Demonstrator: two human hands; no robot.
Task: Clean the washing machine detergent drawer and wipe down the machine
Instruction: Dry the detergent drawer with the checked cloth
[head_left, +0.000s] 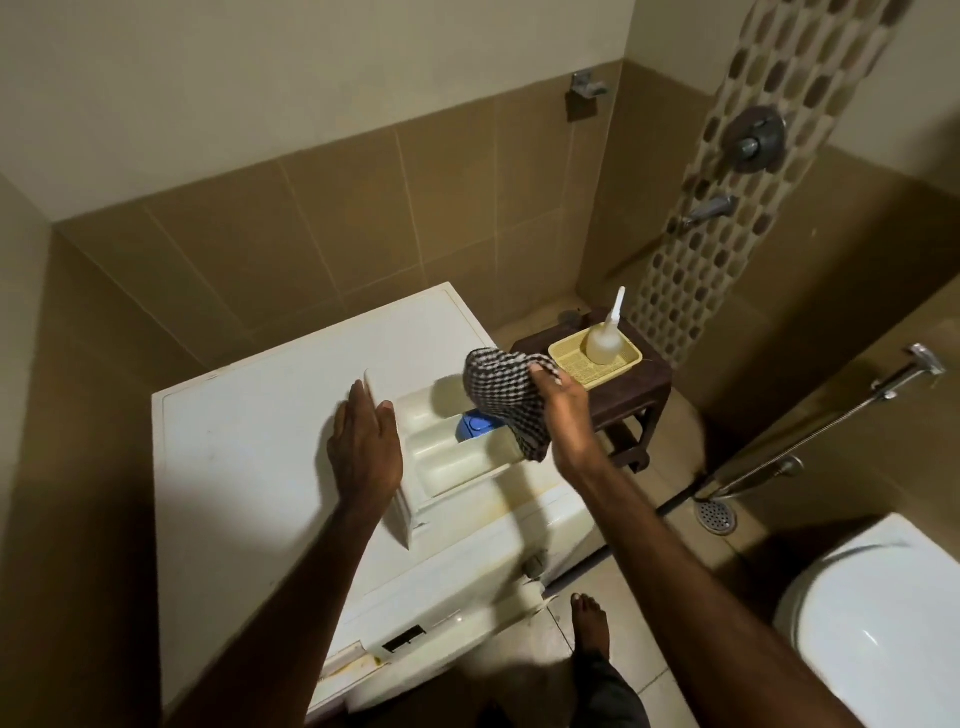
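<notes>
Detergent drawer (457, 452): frame centre, on washing machine (249, 441), between both hands.
Left hand (366, 447): flat, fingers straight, resting on drawer's left edge.
Right hand (563, 410): gripping checked cloth (506, 402) above drawer's right end.

Two bare forearms are seen extending from the lower edge of the view, each uncovered from elbow to wrist; no sleeve reaches into the visible length. The left hand (364, 447) is ungloved, and no ring, watch or band can be made out on it or its wrist. The right hand (563, 410) is likewise ungloved and unadorned. A bare foot (589, 621), without shoe or sandal, is shown on the floor tiles. Above it, dark grey trouser fabric (613, 691) is partly visible at the bottom edge, loosely folded; its pattern cannot be discerned.
</notes>
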